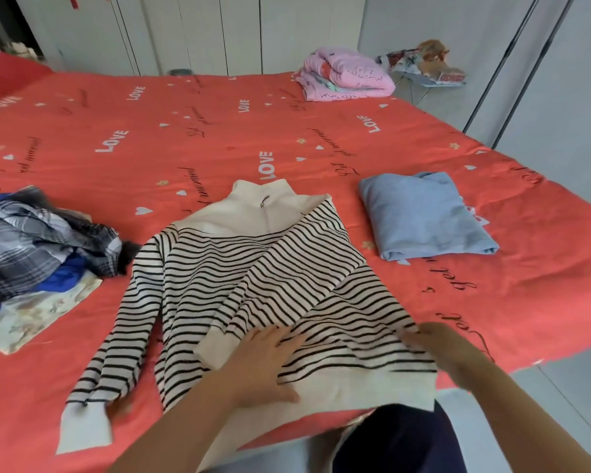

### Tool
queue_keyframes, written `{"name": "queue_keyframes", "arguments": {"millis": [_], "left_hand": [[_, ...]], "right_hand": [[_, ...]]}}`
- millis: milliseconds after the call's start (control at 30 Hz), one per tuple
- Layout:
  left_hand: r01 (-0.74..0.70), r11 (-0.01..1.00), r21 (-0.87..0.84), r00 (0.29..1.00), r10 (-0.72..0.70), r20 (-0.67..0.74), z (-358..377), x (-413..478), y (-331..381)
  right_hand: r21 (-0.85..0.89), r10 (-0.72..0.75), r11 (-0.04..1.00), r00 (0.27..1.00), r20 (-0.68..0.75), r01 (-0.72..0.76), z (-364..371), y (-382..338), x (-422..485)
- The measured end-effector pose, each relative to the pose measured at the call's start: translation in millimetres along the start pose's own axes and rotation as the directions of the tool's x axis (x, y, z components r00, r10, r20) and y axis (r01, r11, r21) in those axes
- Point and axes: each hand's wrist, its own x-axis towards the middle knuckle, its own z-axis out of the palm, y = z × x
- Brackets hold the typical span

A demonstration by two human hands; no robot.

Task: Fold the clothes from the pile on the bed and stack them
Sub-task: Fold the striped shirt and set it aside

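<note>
A red bedsheet (pixel 219 131) printed with LOVE covers the bed, with white cupboard doors (pixel 219 29) behind it. The striped sweater (pixel 219 268) lies flat near the bed's front edge, one sleeve folded across its chest. The left hand (pixel 267 363) presses flat on it by the hem, fingers straight. The right hand (pixel 437 343) touches its side edge; it is blurred, so I cannot tell whether it grips. The unfolded pile (pixel 41 247) sits to the left, a folded blue garment (pixel 423 220) to the right
</note>
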Motion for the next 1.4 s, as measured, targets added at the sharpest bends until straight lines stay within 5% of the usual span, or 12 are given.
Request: {"name": "queue_keyframes", "arguments": {"millis": [167,367,433,533,733,800,900,1000,1100,1200,1300,1400], "left_hand": [[0.057,0.997,-0.054,0.986,-0.064,-0.153,1,1,4],[0.08,0.958,-0.275,0.818,-0.221,-0.531,-1,-6,-3],[0.232,0.903,-0.362,0.73,-0.407,-0.549,-3,-5,-10],[0.438,0.767,-0.468,0.73,-0.607,-0.313,-5,-2,-20],[0.462,0.783,-0.418,0.729,-0.603,-0.324,-6,-2,-35],[0.443,0.802,-0.402,0.712,-0.587,-0.386,-9,-9,-48],[0.453,0.837,-0.308,0.674,-0.548,-0.495,-9,-32,-75],[0.578,0.745,-0.332,0.545,-0.656,-0.522,-10,-65,-103],[0.758,0.514,-0.403,0.468,-0.858,-0.214,-11,-101,-133],[0.701,0.389,-0.598,0.512,-0.858,0.042,-14,-127,-154],[0.633,0.494,-0.596,0.499,-0.849,-0.175,-30,-142,-160],[0.51,0.548,-0.663,0.379,-0.835,-0.399,-61,-147,-158]], "right_hand": [[-0.264,-0.153,0.963,0.912,-0.381,0.051,-11,15,9],[-0.682,-0.092,0.728,0.975,-0.2,-0.072,-8,13,15],[-0.669,-0.247,0.743,0.938,-0.242,0.022,9,-3,14],[-0.585,-0.452,0.753,0.883,-0.128,0.301,48,-33,11],[-0.404,-0.705,0.587,0.689,0.171,0.701,132,-79,7],[-0.451,-0.696,0.524,0.668,0.263,0.723,158,-85,8],[-0.61,-0.478,0.508,0.788,0.388,0.609,185,-85,12],[-0.673,-0.466,0.487,0.817,0.339,0.557,197,-95,15],[-0.614,-0.547,0.535,0.792,0.272,0.581,207,-109,9],[-0.535,-0.597,0.564,0.759,0.262,0.629,218,-120,-2],[-0.447,-0.642,0.576,0.717,0.27,0.684,227,-134,-14],[-0.227,-0.604,0.706,0.738,0.302,0.671,231,-156,-29]]}}
